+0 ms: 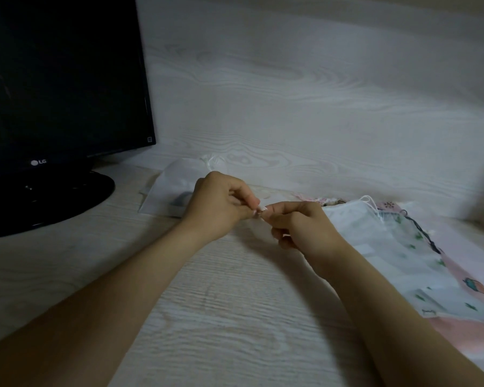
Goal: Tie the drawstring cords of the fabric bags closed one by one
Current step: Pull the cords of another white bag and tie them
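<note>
Head view: left hand (218, 208) and right hand (302, 227) each clamp a grip on the thin white cord (259, 212).

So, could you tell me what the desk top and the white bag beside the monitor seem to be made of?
Desk top: probably laminate or veneer board with a matte finish; its pale wood grain looks flat and printed. White bag: thin, soft cloth, possibly non-woven, matte and slightly translucent; a dark shape shows faintly through it and its gathered mouth crumples.
</note>
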Motion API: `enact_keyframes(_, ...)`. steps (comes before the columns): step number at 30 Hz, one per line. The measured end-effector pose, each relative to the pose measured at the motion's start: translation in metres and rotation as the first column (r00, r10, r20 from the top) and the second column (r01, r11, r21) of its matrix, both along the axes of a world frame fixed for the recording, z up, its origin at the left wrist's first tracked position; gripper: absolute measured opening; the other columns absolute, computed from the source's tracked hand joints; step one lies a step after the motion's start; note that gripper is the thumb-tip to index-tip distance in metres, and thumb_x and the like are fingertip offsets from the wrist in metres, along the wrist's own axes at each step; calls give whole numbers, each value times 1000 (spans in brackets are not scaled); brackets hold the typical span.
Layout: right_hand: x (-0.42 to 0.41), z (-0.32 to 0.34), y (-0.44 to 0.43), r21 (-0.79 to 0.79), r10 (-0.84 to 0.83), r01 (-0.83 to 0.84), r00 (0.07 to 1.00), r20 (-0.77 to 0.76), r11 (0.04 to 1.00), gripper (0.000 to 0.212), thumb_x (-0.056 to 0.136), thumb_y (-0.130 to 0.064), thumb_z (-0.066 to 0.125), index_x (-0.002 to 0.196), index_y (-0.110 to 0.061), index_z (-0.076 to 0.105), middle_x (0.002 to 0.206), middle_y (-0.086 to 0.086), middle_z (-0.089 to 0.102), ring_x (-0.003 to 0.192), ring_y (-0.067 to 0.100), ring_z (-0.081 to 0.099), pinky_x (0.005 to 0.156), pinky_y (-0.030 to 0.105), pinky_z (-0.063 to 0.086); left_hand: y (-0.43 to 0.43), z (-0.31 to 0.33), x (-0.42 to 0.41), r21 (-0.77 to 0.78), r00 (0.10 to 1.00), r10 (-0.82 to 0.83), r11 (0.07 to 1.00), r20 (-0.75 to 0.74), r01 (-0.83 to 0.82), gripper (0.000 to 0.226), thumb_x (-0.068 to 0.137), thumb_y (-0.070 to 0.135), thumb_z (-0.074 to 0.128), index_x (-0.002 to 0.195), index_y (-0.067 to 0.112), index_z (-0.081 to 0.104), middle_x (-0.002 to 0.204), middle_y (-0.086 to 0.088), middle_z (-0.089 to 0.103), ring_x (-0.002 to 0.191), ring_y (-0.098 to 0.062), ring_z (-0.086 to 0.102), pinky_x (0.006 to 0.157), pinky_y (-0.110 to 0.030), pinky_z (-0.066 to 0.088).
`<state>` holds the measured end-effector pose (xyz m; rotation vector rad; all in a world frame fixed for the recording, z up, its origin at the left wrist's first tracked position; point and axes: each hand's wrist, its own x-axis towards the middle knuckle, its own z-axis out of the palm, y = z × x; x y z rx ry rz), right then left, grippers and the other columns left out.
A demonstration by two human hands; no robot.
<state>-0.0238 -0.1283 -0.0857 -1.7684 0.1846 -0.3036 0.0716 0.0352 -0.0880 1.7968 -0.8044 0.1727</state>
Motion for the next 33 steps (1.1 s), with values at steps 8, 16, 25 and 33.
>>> enact_keyframes(8, 2, -3, 2, 117, -36, 37, 999, -9, 992, 13, 96, -8, 66, 88, -4, 76, 76, 8, 57, 60, 16, 51, 53, 28, 40, 1, 1, -2, 106, 993, -102, 990, 56, 96, 15, 79, 9, 91, 90, 17, 85, 89, 9, 81, 86, -3, 77, 89, -31, 63)
enact_keyframes(16, 2, -4, 2, 111, -50, 47, 998, 26, 993, 19, 96, -8, 67, 80, -8, 77, 69, 5, 54, 58, 16, 50, 51, 27, 40, -4, -3, -1, 185, 960, -12, 982, 281, -42, 9, 86, 25, 87, 81, 26, 79, 103, 14, 65, 99, -2, 63, 82, -20, 50)
enact_keyframes(25, 7, -7, -2, -16, -170, 171, 983, 65, 985, 17, 97, -13, 70, 82, -6, 75, 55, 0, 54, 50, 12, 49, 51, 27, 42, -2, 11, -2, 81, 977, 88, 994, -194, -74, 43, 92, 46, 51, 93, 6, 67, 99, 0, 72, 96, -17, 66, 91, -41, 51)
enact_keyframes(33, 7, -11, 1, -67, -90, 96, 992, 93, 993, 12, 96, -13, 72, 88, -6, 79, 56, 3, 56, 50, 12, 46, 49, 27, 40, -5, 16, -2, -474, 747, -321, 880, -583, 9, 34, 110, 32, 54, 100, 1, 65, 95, -16, 78, 96, -31, 79, 91, -44, 62)
